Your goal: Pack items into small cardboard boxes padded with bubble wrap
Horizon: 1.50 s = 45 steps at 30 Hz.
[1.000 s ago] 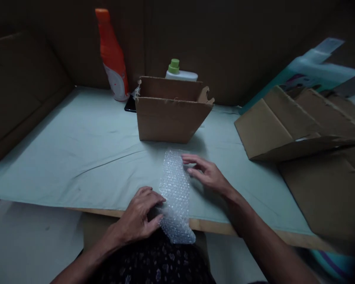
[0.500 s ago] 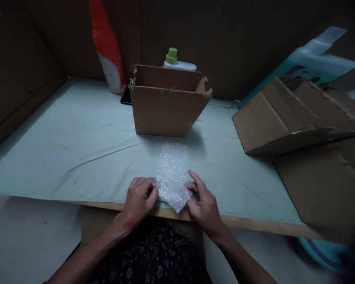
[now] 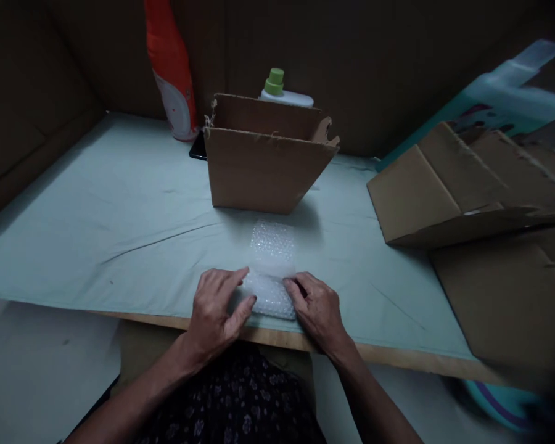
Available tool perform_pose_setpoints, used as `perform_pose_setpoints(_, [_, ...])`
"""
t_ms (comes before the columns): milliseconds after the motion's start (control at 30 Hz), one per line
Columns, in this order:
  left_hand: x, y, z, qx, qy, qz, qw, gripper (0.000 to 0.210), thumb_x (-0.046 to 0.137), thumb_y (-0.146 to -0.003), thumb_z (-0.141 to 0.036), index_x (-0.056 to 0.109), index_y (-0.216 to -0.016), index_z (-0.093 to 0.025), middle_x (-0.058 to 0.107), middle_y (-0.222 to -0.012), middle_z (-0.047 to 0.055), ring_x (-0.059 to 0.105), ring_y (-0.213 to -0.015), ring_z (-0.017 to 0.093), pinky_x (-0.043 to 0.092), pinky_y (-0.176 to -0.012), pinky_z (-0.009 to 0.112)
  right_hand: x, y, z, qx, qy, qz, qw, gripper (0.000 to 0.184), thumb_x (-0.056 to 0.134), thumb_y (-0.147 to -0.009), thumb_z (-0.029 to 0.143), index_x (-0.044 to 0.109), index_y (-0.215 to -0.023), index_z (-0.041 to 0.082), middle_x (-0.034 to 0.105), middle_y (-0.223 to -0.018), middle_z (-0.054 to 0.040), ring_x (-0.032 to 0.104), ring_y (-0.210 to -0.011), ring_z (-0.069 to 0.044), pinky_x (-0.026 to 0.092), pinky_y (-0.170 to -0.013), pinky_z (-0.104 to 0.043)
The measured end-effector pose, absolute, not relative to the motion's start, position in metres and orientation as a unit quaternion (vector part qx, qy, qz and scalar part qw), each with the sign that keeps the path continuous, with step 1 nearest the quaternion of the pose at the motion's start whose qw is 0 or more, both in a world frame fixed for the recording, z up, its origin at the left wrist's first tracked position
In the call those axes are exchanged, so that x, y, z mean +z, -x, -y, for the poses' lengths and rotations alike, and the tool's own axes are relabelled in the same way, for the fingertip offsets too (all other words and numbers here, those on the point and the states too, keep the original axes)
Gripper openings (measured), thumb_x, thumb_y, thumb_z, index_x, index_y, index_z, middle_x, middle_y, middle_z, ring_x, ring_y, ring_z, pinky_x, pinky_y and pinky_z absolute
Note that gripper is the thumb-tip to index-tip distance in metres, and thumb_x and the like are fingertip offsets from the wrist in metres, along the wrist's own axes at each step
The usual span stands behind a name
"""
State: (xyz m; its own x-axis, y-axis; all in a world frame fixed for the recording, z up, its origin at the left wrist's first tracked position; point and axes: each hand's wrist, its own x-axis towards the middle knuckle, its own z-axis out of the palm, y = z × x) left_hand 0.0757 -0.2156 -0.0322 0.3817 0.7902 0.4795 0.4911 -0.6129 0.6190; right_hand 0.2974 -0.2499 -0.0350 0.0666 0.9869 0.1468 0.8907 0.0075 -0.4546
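Observation:
A clear strip of bubble wrap lies on the cloth-covered table close to its front edge. Its near part is folded over into a flat layer, and the far part stretches toward the cardboard box. My left hand is at the left side of the fold, thumb and index finger apart, with the fingertips at the wrap's edge. On the right side, my right hand has its fingers curled and its thumb on the folded edge, gripping it. Whether anything lies inside the fold cannot be made out.
An open cardboard box stands behind the wrap. Beyond it are a red bottle, a black phone-like object and a white bottle with a green cap. More cardboard boxes and a teal jug stand at right.
The near end of the bubble wrap, raised and crumpled before, now lies folded flat. My left hand has loosened its pinch and spread its fingers; my right thumb has come onto the fold.

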Motion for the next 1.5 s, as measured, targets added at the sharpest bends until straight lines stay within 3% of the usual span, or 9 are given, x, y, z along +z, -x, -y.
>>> perform_pose_setpoints(133, [-0.031,-0.079,0.223,0.330,-0.875,-0.303,0.184,0.029,0.064,-0.089,-0.022,0.062,-0.118,-0.016,0.069,-0.114,0.011,0.059,-0.110,0.027,0.044,-0.097,0.046,-0.037,-0.294,0.245,0.057,0.714,0.673,0.185,0.033,0.042,-0.100,0.033,0.065,-0.081,0.021,0.069,-0.072,-0.0058,0.065,-0.067,-0.021,0.043,-0.065,-0.032])
perform_pose_setpoints(333, [-0.040,-0.080,0.219,0.243,-0.899,-0.312,0.190,0.028,0.061,-0.089,-0.019,0.062,-0.117,-0.016,0.067,-0.111,0.012,0.058,-0.104,0.028,0.047,-0.091,0.047,-0.038,-0.302,0.248,0.050,0.734,0.636,0.232,0.049,0.050,-0.097,0.037,0.049,-0.140,0.014,0.069,-0.077,-0.0026,0.063,-0.061,-0.020,0.047,-0.063,-0.034])
perform_pose_setpoints(433, [-0.042,-0.079,0.215,0.247,-0.900,-0.306,0.187,0.026,0.059,-0.089,-0.014,0.063,-0.114,-0.017,0.066,-0.116,0.012,0.056,-0.108,0.028,0.047,-0.092,0.047,-0.026,-0.309,0.261,0.033,0.687,0.672,0.275,0.047,0.056,-0.096,0.035,0.049,-0.139,0.018,0.071,-0.090,-0.0056,0.066,-0.072,-0.021,0.052,-0.072,-0.037])
perform_pose_setpoints(567, [-0.043,-0.079,0.214,0.294,-0.885,-0.290,0.215,0.023,0.056,-0.090,-0.009,0.064,-0.110,-0.018,0.070,-0.112,0.009,0.058,-0.108,0.026,0.047,-0.093,0.045,-0.014,-0.307,0.281,0.075,0.557,0.791,0.240,0.049,0.065,-0.091,0.032,0.051,-0.137,0.023,0.066,-0.128,-0.0129,0.063,-0.114,-0.030,0.051,-0.093,-0.047])
perform_pose_setpoints(733, [-0.039,-0.081,0.213,0.336,-0.849,-0.317,0.258,0.020,0.054,-0.094,-0.012,0.064,-0.111,-0.018,0.070,-0.083,0.003,0.061,-0.080,0.019,0.050,-0.076,0.035,-0.026,-0.298,0.284,0.110,0.572,0.765,0.275,0.037,0.053,-0.097,0.014,0.053,-0.133,0.022,0.074,-0.109,-0.0077,0.068,-0.092,-0.023,0.054,-0.080,-0.040])
perform_pose_setpoints(900, [-0.042,-0.093,0.201,0.293,-0.865,-0.372,0.164,0.020,0.061,-0.092,-0.017,0.065,-0.111,-0.016,0.073,-0.085,0.006,0.061,-0.075,0.022,0.050,-0.071,0.039,-0.027,-0.299,0.284,0.010,0.604,0.746,0.282,0.040,0.060,-0.095,0.022,0.053,-0.134,0.019,0.068,-0.120,-0.0142,0.064,-0.107,-0.029,0.052,-0.086,-0.045])
perform_pose_setpoints(1100, [-0.047,-0.101,0.192,0.294,-0.864,-0.387,0.131,0.020,0.062,-0.092,-0.022,0.066,-0.110,-0.014,0.071,-0.095,0.011,0.062,-0.086,0.026,0.052,-0.077,0.042,-0.029,-0.300,0.284,-0.007,0.560,0.796,0.229,0.032,0.064,-0.094,0.022,0.061,-0.125,0.018,0.067,-0.126,-0.0144,0.060,-0.118,-0.032,0.046,-0.095,-0.049])
perform_pose_setpoints(1267, [-0.038,-0.082,0.207,0.338,-0.862,-0.315,0.210,0.036,0.063,-0.091,-0.022,0.059,-0.125,-0.014,0.062,-0.126,0.016,0.055,-0.118,0.028,0.047,-0.099,0.046,-0.032,-0.297,0.278,0.077,0.571,0.748,0.330,0.021,0.057,-0.098,0.017,0.065,-0.116,0.021,0.075,-0.104,-0.0060,0.068,-0.098,-0.021,0.051,-0.085,-0.039])
perform_pose_setpoints(1500, [-0.043,-0.090,0.199,0.291,-0.845,-0.393,0.215,0.035,0.054,-0.094,-0.018,0.057,-0.128,-0.014,0.067,-0.091,0.007,0.058,-0.085,0.023,0.050,-0.080,0.040,-0.028,-0.301,0.279,0.038,0.582,0.744,0.326,0.031,0.061,-0.096,0.026,0.060,-0.127,0.019,0.069,-0.121,-0.0134,0.064,-0.110,-0.027,0.051,-0.090,-0.045])
